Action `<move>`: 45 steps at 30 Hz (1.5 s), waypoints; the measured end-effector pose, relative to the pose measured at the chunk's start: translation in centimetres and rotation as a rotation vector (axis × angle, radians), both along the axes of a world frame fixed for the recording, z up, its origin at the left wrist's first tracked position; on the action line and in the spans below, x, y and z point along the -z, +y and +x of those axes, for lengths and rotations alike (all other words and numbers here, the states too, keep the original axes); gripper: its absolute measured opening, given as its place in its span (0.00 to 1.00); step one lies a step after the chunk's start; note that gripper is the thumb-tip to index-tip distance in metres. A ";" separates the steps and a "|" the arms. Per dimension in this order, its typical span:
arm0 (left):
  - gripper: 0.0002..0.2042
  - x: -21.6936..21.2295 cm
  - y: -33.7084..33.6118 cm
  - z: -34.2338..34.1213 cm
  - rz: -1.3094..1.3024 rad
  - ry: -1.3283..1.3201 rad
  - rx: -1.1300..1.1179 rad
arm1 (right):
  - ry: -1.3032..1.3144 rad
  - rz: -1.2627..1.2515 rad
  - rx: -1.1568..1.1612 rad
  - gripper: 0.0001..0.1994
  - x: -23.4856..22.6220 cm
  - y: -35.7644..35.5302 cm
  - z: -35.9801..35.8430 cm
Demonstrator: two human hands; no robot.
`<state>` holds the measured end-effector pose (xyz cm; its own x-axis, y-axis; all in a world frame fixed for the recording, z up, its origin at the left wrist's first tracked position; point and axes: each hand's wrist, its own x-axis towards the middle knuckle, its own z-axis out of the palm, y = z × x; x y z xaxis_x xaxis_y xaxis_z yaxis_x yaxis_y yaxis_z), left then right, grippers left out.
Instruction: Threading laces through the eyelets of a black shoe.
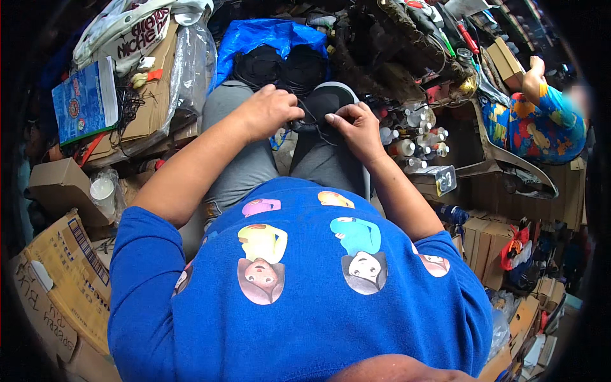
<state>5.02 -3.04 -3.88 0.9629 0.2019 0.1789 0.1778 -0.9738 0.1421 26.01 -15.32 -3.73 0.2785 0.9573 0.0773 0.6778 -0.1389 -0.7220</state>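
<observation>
At the far left, brown cardboard boxes (63, 280) lie stacked beside the person's blue sleeve, and a white cup in a clear bag (103, 190) stands just above them. Higher up, a blue booklet (83, 102) leans on a flat cardboard sheet (149, 102), with a clear plastic bag (189, 70) next to it.

The left hand (267, 111) comes in over the grey-clad lap, its grip closed on the left edge of a dark oval shoe part (328, 102), fingers curled tight around it and a thin black cord. The shoe part rests on the person's knees, in the middle of the view, just below a blue plastic bag (254, 35) that holds more black pieces (280, 67).

The right hand (356, 127) meets it from the other side, thumb and forefinger pinched together on the part's lower right rim.

Right of that hand, a cluster of small white-capped bottles (417, 137) stands close by. Farther right, another person's arm in a bright floral sleeve (541, 121) reaches toward a small cardboard box (506, 60).
</observation>
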 end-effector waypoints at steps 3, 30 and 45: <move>0.08 0.4 -1.3 -0.1 -0.019 -0.052 0.035 | 0.057 -0.013 0.062 0.16 0.1 0.6 0.1; 0.15 0.6 -4.8 2.1 -0.257 -0.126 -0.234 | -0.073 -0.299 -0.153 0.17 -0.9 5.7 3.5; 0.20 -0.2 1.3 5.7 -0.550 -0.325 -0.207 | 0.140 -0.366 -0.395 0.16 -3.1 2.9 2.1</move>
